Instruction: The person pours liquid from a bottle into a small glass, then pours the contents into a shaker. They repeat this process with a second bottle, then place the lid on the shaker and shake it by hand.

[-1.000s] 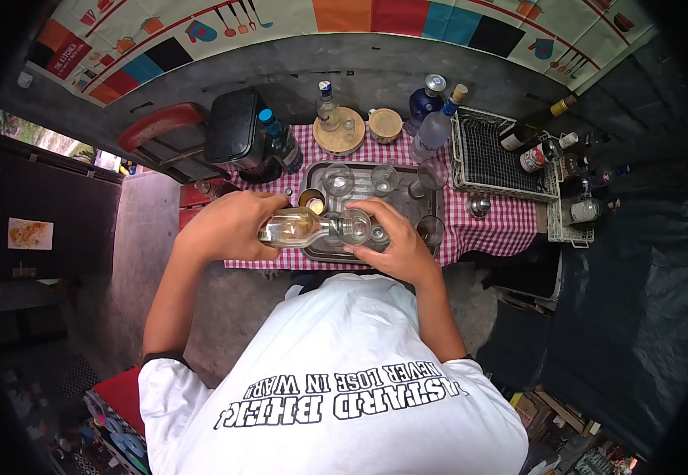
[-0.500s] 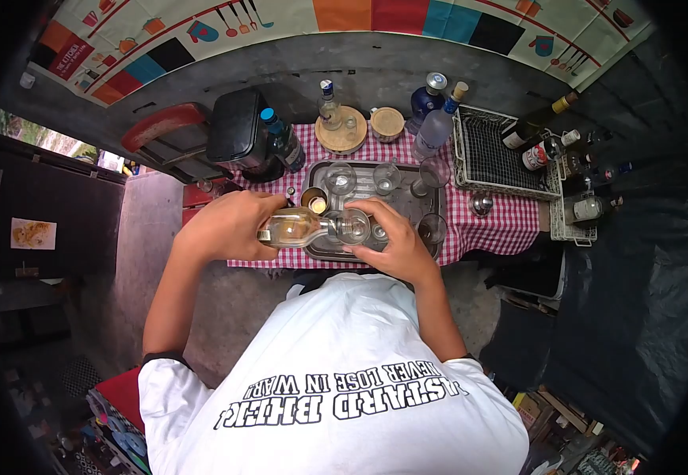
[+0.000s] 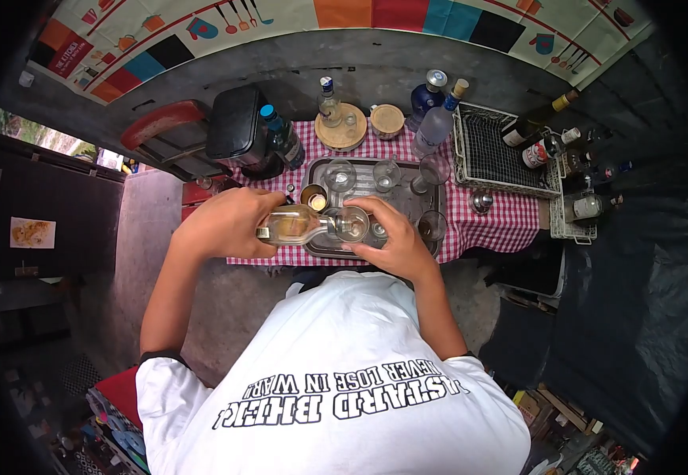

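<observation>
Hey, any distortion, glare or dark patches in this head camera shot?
Head view: wide-angle distortion bows the wall banner, and the corners go black; the upper-left opening is bright, the dark sheeting at right dim; the clear bottle in the left hand shows pale glints.

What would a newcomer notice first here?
Probably the white T-shirt with black lettering, filling the lower middle. Above it, the left hand holds a clear glass bottle sideways, its neck at the clear round drinking glass in the right hand. Along the top runs a colourful kitchen-print banner.
</observation>
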`<state>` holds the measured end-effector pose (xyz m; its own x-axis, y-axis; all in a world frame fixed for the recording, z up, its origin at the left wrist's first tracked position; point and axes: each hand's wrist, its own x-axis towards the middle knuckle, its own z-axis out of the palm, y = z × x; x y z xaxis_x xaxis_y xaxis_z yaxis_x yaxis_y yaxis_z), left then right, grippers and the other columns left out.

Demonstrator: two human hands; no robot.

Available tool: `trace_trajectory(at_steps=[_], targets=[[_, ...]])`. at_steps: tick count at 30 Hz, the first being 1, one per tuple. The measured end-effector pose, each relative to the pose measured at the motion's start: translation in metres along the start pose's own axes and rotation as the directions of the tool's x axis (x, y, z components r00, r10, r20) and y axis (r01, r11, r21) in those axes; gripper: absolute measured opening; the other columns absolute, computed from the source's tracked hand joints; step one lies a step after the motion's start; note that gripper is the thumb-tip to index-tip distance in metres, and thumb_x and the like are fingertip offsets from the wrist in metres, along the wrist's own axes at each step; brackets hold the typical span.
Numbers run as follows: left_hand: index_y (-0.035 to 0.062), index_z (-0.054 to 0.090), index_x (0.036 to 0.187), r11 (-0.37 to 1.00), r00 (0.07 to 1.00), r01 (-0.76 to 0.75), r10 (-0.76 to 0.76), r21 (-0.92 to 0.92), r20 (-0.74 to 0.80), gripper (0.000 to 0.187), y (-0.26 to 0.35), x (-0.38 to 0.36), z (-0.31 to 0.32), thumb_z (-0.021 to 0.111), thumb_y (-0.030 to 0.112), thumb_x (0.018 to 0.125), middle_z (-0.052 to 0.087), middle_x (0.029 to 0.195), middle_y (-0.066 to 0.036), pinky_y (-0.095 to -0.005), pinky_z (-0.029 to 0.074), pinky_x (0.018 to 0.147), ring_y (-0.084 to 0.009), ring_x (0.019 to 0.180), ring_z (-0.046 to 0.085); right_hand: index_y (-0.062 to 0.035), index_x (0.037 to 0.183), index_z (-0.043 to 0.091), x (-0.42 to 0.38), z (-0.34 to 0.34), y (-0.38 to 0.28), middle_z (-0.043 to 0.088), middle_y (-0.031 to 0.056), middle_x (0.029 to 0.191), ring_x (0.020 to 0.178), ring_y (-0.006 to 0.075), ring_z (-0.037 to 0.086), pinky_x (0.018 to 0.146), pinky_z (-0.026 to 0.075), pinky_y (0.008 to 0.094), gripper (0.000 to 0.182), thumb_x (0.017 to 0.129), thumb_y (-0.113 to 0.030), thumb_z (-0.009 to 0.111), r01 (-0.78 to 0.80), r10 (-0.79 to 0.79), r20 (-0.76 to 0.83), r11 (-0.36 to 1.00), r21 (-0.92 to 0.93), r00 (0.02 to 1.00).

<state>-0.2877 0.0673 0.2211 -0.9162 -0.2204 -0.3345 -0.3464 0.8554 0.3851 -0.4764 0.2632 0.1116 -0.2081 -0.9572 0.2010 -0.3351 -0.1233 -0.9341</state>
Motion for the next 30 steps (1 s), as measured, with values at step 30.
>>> trace_trajectory(at_steps=[30], targets=[[-0.0019,0.061,0.115,0.917,0.943,-0.191,0.072,-0.351,-0.325,0.059,-0.107,-0.031,0.058,0.077,0.013,0.060,0.064,0.099,-0.017,-0.0397,0.053,0.082,-0.0343,0.091,0.065,-0.0025,0.131,0.056,0.047,0.058,-0.033,0.061,0.0117,0.127,0.119,0.0210,0.061,0.101,0.051,0.0352,0.061,0.076,-0.005,0.082,-0.038,0.045,-0.057,0.993,0.110,0.997]])
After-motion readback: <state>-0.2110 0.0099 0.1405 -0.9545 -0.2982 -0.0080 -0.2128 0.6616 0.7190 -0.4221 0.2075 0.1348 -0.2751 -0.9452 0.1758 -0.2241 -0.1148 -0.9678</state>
